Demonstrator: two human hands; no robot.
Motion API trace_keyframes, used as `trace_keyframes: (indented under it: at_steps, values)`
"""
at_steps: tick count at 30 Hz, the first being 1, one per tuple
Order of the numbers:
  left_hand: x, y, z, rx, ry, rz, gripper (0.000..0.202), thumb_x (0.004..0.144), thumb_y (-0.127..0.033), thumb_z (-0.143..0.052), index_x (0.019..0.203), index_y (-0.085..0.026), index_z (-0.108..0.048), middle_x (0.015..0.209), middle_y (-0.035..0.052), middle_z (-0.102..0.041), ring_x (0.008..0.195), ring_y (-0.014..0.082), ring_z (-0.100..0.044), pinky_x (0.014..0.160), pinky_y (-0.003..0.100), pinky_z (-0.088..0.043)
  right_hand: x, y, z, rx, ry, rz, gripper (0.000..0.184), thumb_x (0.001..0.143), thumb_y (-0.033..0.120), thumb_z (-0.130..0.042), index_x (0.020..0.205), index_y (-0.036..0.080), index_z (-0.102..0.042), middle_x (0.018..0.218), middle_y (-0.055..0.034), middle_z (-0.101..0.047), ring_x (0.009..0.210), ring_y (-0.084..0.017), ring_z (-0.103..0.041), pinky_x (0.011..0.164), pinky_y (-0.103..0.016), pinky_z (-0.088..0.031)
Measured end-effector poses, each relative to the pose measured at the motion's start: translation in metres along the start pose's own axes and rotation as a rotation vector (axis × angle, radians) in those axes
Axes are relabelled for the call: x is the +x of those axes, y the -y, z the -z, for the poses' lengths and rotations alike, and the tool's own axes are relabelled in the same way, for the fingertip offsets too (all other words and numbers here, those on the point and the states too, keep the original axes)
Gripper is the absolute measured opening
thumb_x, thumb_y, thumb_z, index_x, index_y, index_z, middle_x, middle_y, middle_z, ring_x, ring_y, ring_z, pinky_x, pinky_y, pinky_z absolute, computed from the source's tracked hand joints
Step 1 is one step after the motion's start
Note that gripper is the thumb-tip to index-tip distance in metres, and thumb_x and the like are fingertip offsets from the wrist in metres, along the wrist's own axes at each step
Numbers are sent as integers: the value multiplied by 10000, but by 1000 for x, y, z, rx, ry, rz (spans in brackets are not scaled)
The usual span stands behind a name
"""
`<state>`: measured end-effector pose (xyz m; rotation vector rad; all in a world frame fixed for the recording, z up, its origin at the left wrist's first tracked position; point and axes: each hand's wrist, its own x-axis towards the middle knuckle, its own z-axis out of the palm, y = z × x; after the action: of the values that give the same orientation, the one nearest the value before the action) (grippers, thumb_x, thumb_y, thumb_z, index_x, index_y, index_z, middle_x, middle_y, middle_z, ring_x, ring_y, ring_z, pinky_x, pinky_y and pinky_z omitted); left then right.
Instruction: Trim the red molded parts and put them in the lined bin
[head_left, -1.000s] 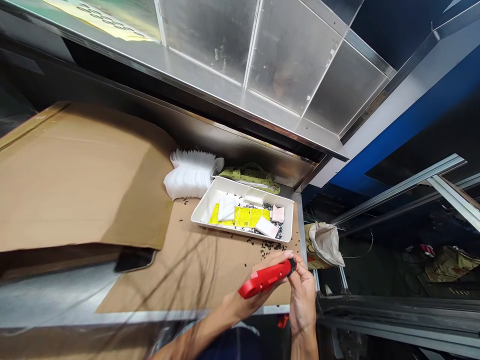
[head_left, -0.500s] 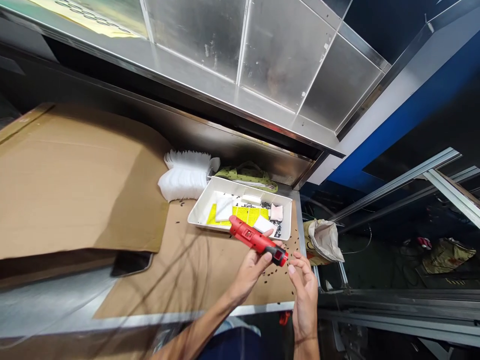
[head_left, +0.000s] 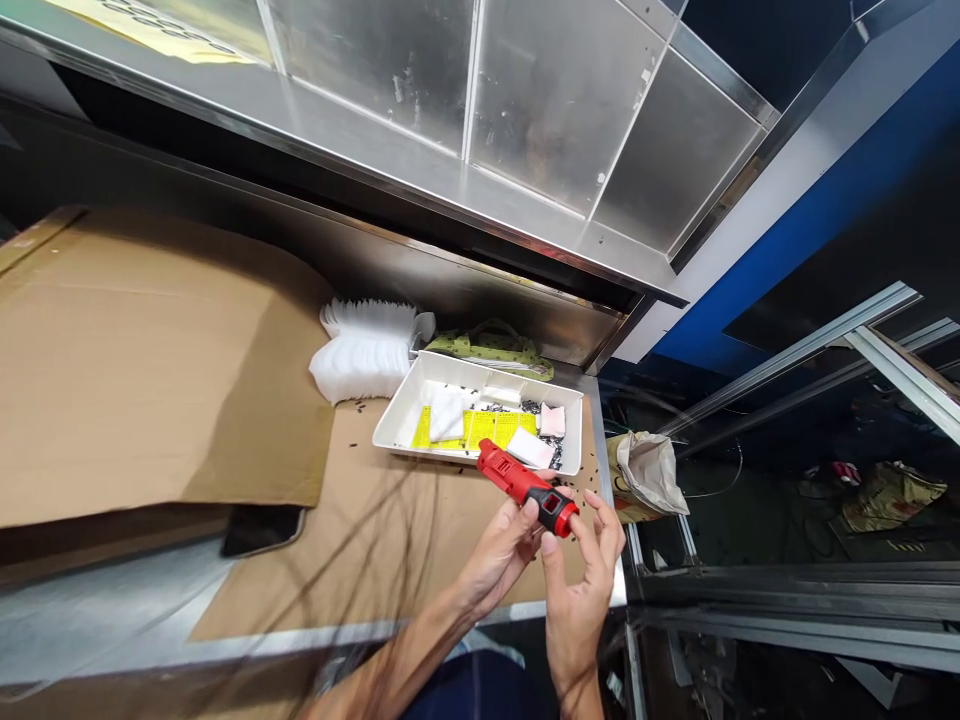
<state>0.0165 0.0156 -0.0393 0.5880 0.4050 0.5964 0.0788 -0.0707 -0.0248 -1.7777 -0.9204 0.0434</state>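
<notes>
1 red tool over cardboard-lined bench

Red tool, black at 1 end. White tray; yellow labels with black print. White pad stack. Brown cardboard. Yellow-green strap, dark markings. Black specks. Blue panel, silver shelf.

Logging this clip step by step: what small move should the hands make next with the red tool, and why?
Probably pinch the black end of the red tool with the right hand: the left hand grips the tool's body, and the right fingers sit open around that end.
</notes>
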Motion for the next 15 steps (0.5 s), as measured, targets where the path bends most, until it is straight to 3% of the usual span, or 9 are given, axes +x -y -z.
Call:
trace_keyframes:
  at_steps: [4, 7, 9, 12, 15]
  values:
    - [-2, 8, 1, 24, 13, -3, 877, 668, -673, -798, 1396, -258, -540, 1235, 129, -705, 1063, 280, -687, 988, 406, -511, 0, 3, -2, 22, 32, -29, 283, 915, 438, -609, 1087, 248, -727, 1391, -116, -526, 1343, -297, -424, 1125, -531, -335]
    - [3, 5, 8, 149, 15, -84, 835, 712, -685, -752, 1379, -220, -562, 1240, 150, -697, 1091, 296, -675, 1026, 451, -493, 1, -2, 3, 10, 61, -20, 291, 923, 452, -593, 1084, 254, -733, 1410, -107, -518, 1362, -295, -405, 1123, -520, -331]
    - [13, -9, 14, 363, -7, -199, 762, 731, -675, -737, 1322, -211, -614, 1249, 147, -691, 1133, 311, -651, 1071, 492, -456, 3, -15, 8, -6, 59, -27, 310, 918, 473, -592, 1074, 251, -741, 1418, -106, -518, 1367, -295, -399, 1118, -508, -333]
    - [34, -42, 23, 865, -51, -434, 535, 749, -536, -779, 1169, -211, -711, 1237, 132, -691, 1252, 345, -567, 1147, 548, -354, 10, -54, 14, -71, 21, -67, 347, 889, 502, -611, 1054, 229, -750, 1349, -121, -576, 1296, -288, -473, 1077, -472, -379]
    - [52, -74, 27, 1295, 9, -597, 376, 755, -375, -793, 1107, -252, -745, 1107, 97, -731, 1349, 351, -488, 1208, 583, -208, 19, -98, 11, -238, 143, -100, 358, 912, 459, -551, 1031, 179, -741, 1221, -147, -639, 1180, -269, -571, 1005, -422, -449]
